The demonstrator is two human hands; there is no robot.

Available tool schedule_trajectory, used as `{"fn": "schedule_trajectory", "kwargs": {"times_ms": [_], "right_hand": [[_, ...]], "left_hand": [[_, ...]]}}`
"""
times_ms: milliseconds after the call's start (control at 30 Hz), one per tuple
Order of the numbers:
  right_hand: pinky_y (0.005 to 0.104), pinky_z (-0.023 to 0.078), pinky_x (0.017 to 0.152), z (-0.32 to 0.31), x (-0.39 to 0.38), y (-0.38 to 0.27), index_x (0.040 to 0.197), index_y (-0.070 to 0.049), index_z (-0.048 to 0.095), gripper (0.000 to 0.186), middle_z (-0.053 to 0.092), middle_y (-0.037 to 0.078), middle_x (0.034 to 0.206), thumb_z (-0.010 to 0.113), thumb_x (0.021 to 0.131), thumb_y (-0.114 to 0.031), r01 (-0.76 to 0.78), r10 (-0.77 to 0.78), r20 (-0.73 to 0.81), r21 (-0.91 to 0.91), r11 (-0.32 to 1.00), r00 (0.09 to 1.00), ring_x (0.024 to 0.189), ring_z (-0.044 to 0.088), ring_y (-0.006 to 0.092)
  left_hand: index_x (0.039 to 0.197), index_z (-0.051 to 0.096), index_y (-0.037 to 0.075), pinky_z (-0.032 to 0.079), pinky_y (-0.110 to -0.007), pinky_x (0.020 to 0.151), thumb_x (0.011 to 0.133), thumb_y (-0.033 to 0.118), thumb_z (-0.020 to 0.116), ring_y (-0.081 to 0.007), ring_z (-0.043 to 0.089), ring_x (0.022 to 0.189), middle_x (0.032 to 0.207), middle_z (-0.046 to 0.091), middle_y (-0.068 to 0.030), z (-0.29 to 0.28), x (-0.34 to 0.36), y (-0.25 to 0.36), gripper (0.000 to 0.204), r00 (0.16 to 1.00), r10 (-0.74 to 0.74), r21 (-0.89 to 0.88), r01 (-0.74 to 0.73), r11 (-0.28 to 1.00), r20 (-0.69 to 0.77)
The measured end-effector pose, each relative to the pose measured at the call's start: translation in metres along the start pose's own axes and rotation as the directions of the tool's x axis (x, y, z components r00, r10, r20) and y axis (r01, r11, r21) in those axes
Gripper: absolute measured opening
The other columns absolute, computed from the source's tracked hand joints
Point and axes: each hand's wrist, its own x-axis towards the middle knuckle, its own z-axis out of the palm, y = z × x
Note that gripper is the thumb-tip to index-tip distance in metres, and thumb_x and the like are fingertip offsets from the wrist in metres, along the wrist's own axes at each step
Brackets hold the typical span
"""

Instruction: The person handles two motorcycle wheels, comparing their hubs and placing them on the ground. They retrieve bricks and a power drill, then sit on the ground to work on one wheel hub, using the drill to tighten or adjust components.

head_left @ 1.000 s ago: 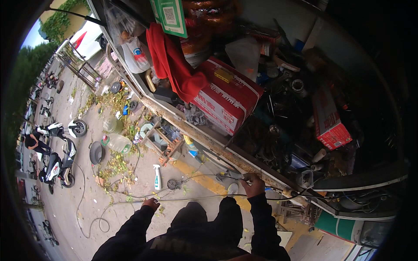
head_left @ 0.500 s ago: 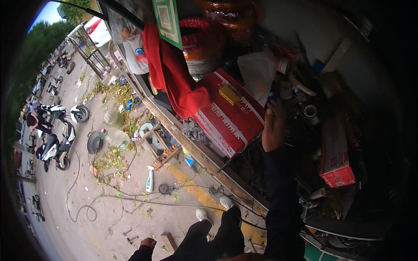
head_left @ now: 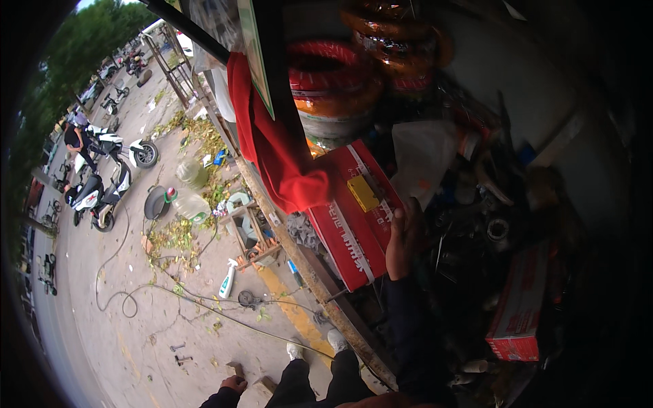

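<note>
My right hand (head_left: 403, 238) is at the right edge of a red cardboard box (head_left: 355, 238) with white tape. Its fingers are stretched out, and nothing shows in them; whether they touch the box I cannot tell. A small yellow box (head_left: 363, 194) lies on top of the red one, just left of my fingertips. Beyond them is a translucent plastic bag (head_left: 423, 153). My left hand (head_left: 234, 383) hangs low over the pavement, its fingers curled and nothing visible in them. A red cloth (head_left: 269, 153) drapes over the red box's far left corner.
Stacked wrapped tyres (head_left: 326, 88) stand behind the box. Dark clutter with a metal ring part (head_left: 498, 229) and a red-and-grey carton (head_left: 520, 306) lies to the right. A rusty rail (head_left: 306, 279) edges the bed. A spray bottle (head_left: 228, 279) and hose (head_left: 224, 315) are on the ground.
My right hand has moved from the dark clutter to the red box's right edge. The whole view has shifted, and my left hand still hangs low.
</note>
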Motion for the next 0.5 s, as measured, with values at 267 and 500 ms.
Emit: {"fn": "schedule_trajectory", "kwargs": {"times_ms": [267,500], "right_hand": [[0.0468,0.057,0.083,0.044,0.235,-0.157,0.133,-0.006,0.060,0.036,0.070,0.019,0.109,0.066,0.098,-0.015,0.642,-0.691,-0.126,-0.283,0.713,0.712,0.095,0.070,0.0388],[0.0482,0.057,0.086,0.112,0.305,-0.178,0.134,-0.012,0.064,0.055,0.075,0.012,0.120,0.069,0.095,-0.051,0.631,-0.782,0.021,-0.605,0.486,0.623,0.105,0.072,0.0312]], "left_hand": [[0.102,0.080,0.010,0.059,-0.042,0.086,0.088,0.047,0.069,-0.0306,0.076,0.087,0.090,0.079,-0.0123,0.008,-0.049,-0.003,0.041,0.991,-0.088,-0.180,0.069,0.981,-0.102],[0.095,0.078,0.004,0.061,-0.036,0.079,0.086,0.036,0.073,-0.0211,0.077,0.068,0.079,0.078,-0.0113,0.084,-0.125,-0.052,0.034,0.937,-0.305,-0.292,0.247,0.924,-0.169]]}}
